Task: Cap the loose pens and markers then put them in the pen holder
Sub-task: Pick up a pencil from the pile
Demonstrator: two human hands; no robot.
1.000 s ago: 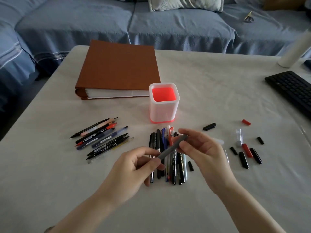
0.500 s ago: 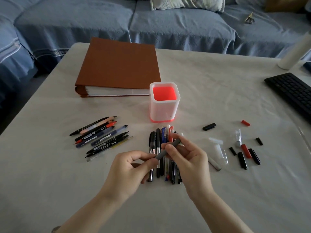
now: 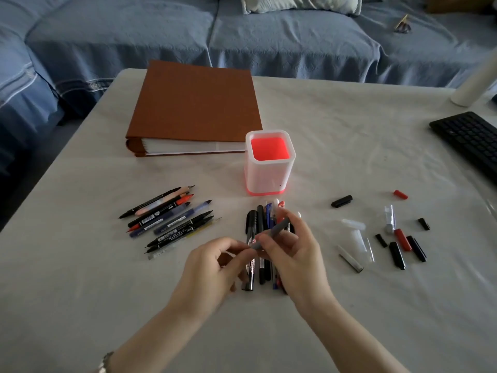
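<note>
1. Head view: holder stands upright mid-table, just in front of the binder. Inside, only its red floor shows.
2. Grey pen is held off the table, tilted with its far end up and to the right. It hangs over the middle pile of pens, on the near side of the holder and apart from it.
3. Left hand: thumb and fingertips pinch the pen's near end.
4. Right hand: thumb and fingers curl round the pen's middle, and the far end pokes out past them.
5. Can't tell whether the grey pen is capped (the ends are too small to read).
6. Left batch of pens lies flat, left of the pile, several with bare tips.
7. Caps are scattered right of the hands: black, red and clear. One black cap lies apart, nearer the holder.
8. Keyboard sits at the right edge.
</note>
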